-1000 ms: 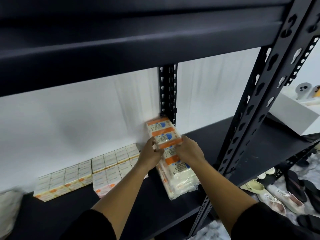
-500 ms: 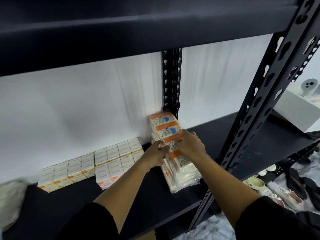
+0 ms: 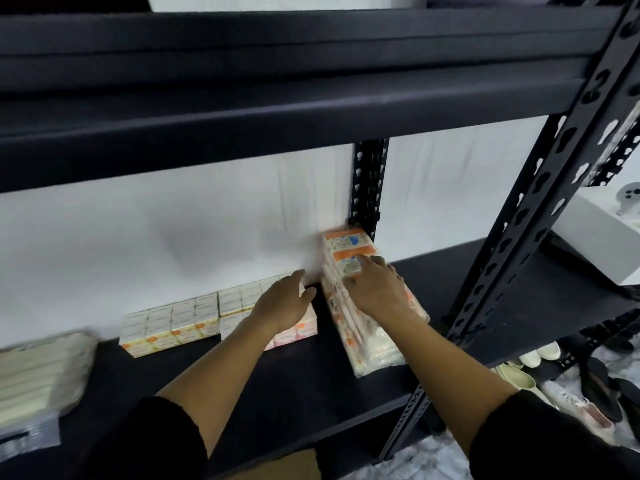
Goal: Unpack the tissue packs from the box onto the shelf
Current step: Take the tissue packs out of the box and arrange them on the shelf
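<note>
Now right hand [image 3: 375,289] flat w/ straight fingers on tissue bundle [image 3: 363,299] standing on shelf [image 3: 311,382] by rear post, left hand [image 3: 285,303] relaxed, holding nothing, off bundle vs. earlier touching it.

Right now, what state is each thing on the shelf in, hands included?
Plastic-wrapped orange-and-white tissue bundle: on the black metal shelf, against the wall.
Right hand: open, fingers flat on that bundle.
Left hand: open, no grip.
Flat rows of white-and-orange tissue packs: lying along the wall.
</note>
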The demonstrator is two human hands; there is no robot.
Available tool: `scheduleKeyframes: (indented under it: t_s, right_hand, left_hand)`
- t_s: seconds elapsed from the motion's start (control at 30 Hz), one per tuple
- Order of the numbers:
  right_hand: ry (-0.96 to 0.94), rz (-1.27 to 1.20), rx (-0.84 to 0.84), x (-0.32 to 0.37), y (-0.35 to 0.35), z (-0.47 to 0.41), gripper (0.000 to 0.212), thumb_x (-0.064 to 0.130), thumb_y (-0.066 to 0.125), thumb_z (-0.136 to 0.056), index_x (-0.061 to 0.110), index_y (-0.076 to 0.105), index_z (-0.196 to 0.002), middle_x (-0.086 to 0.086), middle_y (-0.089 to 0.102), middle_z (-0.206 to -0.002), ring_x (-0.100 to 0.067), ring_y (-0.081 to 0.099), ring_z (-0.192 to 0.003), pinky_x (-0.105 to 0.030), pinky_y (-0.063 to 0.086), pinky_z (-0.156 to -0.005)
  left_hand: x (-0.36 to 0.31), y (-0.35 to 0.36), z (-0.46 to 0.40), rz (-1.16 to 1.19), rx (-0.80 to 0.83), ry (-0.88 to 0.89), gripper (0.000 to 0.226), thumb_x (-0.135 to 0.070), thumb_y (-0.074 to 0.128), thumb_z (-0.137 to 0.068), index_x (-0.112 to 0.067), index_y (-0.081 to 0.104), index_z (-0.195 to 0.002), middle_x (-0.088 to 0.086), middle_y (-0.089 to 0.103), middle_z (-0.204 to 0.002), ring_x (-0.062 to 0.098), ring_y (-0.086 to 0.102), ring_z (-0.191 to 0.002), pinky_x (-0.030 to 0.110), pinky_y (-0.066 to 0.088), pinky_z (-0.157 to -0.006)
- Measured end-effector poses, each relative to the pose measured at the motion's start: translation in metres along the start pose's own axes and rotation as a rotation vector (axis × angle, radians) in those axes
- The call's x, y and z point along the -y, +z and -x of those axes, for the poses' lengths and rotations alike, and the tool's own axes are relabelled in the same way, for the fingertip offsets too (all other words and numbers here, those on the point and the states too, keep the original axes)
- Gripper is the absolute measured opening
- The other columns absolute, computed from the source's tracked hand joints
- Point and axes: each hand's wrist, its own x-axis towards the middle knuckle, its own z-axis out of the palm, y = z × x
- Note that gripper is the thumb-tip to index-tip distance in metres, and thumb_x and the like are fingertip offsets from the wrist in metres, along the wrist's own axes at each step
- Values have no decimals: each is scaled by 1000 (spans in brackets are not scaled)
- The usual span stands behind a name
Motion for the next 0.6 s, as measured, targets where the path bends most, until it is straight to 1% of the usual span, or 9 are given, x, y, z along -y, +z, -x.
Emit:
scheduleKeyframes:
  t_s: [0.07, 0.13, 0.27, 0.43, 0.5, 0.6]
  right_hand:
    - [-31, 22, 14, 18, 4, 9, 60, 41, 47, -98, 19, 32, -152, -9, 36, -154, -35, 35, -140, -49, 29, -114]
    - [-67, 47, 21, 36, 12, 18, 60, 43, 46, -98, 20, 32, -152, -11, 36, -154, -35, 34, -141, -50, 30, -115]
    - [-137, 88, 71, 68, 36, 41, 61, 42, 47, -97, 21, 32, -152, -9, 37, -154, -33, 35, -140, -48, 28, -115]
    - [-172, 76, 134, 93, 82, 78, 65, 44, 47, -96, 20, 30, -154, -8, 37, -156, -32, 35, -142, -47, 29, -116]
    - [-187, 101, 158, 99, 101, 99, 64, 44, 47, -98, 20, 30, -155, -9, 34, -157, -31, 33, -142, -47, 27, -117]
    - [-203, 102, 192, 103, 131, 135, 64, 44, 47, -98, 19, 30, -154, -10, 34, -157, -31, 31, -144, -48, 23, -119]
  left_hand:
    - [13, -13, 11, -100, -38, 15, 59, -42, 39, -101, -19, 24, -153, 6, 34, -156, 24, 33, -142, 38, 29, -114]
    - [24, -26, 25, -145, -83, 16, 58, -42, 38, -102, -19, 25, -153, 5, 34, -156, 25, 31, -143, 39, 28, -115]
    - [56, -45, 61, -224, -152, -4, 58, -45, 38, -100, -20, 28, -152, 2, 34, -156, 23, 32, -143, 41, 25, -117]
    - [112, -52, 116, -304, -123, -66, 62, -50, 38, -98, -22, 27, -152, 2, 32, -157, 22, 30, -144, 44, 19, -119]
    - [131, -50, 139, -330, -110, -66, 62, -50, 39, -97, -22, 29, -151, 3, 36, -155, 23, 34, -141, 45, 23, -118]
    - [162, -39, 173, -353, -103, -89, 65, -53, 38, -97, -20, 28, -151, 5, 34, -156, 24, 35, -141, 44, 26, -116]
